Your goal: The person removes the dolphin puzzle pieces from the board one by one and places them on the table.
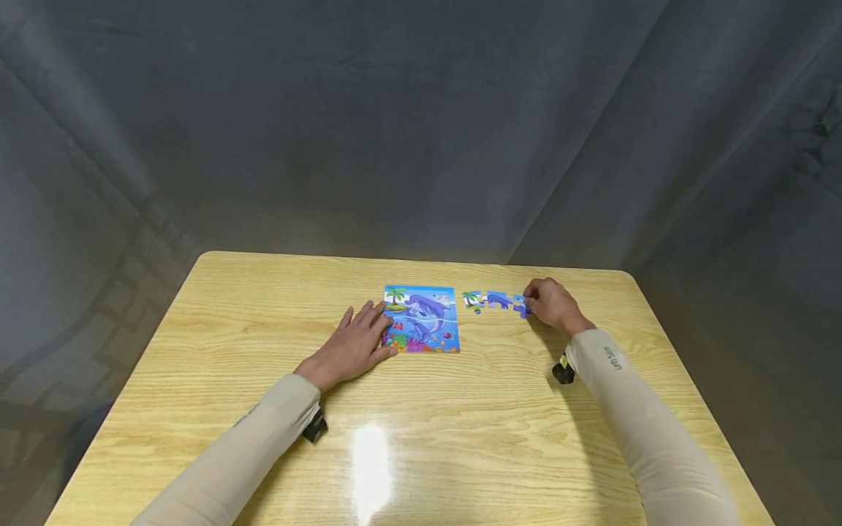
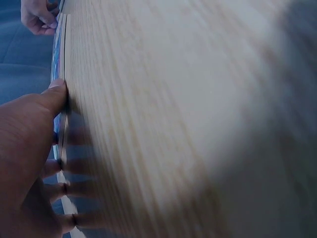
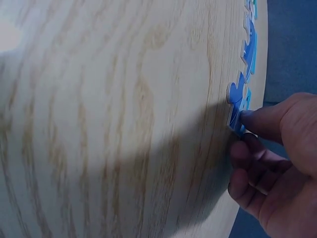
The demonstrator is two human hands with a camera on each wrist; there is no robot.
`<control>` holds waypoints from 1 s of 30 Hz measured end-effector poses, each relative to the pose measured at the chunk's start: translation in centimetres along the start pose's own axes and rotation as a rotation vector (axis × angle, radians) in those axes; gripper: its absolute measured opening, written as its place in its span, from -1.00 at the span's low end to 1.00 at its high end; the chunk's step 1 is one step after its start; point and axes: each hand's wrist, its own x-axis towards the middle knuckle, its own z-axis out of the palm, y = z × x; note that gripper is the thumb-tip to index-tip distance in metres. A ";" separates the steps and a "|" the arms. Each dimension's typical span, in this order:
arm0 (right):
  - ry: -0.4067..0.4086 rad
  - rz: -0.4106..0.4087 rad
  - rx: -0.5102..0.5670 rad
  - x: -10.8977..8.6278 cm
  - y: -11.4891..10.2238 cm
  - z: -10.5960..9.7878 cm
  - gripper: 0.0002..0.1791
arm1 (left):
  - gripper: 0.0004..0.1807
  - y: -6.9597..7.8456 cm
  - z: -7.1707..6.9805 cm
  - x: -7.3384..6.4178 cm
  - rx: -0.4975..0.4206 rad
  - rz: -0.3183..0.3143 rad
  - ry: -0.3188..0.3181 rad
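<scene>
A square dolphin jigsaw puzzle [image 1: 421, 321] lies flat on the wooden table. My left hand [image 1: 351, 345] rests at its left side with the fingers spread and fairly straight, fingertips and thumb at the puzzle's edge. In the left wrist view the thumb [image 2: 57, 91] touches that edge. To the right of the puzzle, my right hand [image 1: 552, 303] pinches a blue puzzle piece [image 3: 236, 104] between thumb and curled fingers, close over the table. Beside it in a row lie a dolphin piece [image 1: 498, 300] and a palm-tree piece [image 1: 471, 298].
The wooden table [image 1: 454, 438] extends toward me, with a bright glare patch near its front. A dark grey curtain [image 1: 368, 131] hangs behind the table's far edge and along both sides. Dark wrist cameras sit under both sleeves.
</scene>
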 end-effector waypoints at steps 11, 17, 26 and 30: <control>0.038 0.000 -0.001 -0.3 -1.0 0.3 -0.80 | -0.18 -0.1 0.1 -0.1 -0.032 0.004 0.034; 0.053 -0.051 0.025 -0.3 -3.1 0.6 -0.80 | -0.02 -0.2 0.1 -0.1 -0.020 -0.010 0.029; 0.025 -0.142 0.051 0.3 -7.1 1.7 -0.79 | -0.05 -0.2 -0.1 0.0 -0.021 -0.007 0.019; -0.031 -0.170 0.077 0.5 -8.9 2.5 -0.80 | -0.04 -0.1 -0.2 -0.1 -0.017 -0.010 0.004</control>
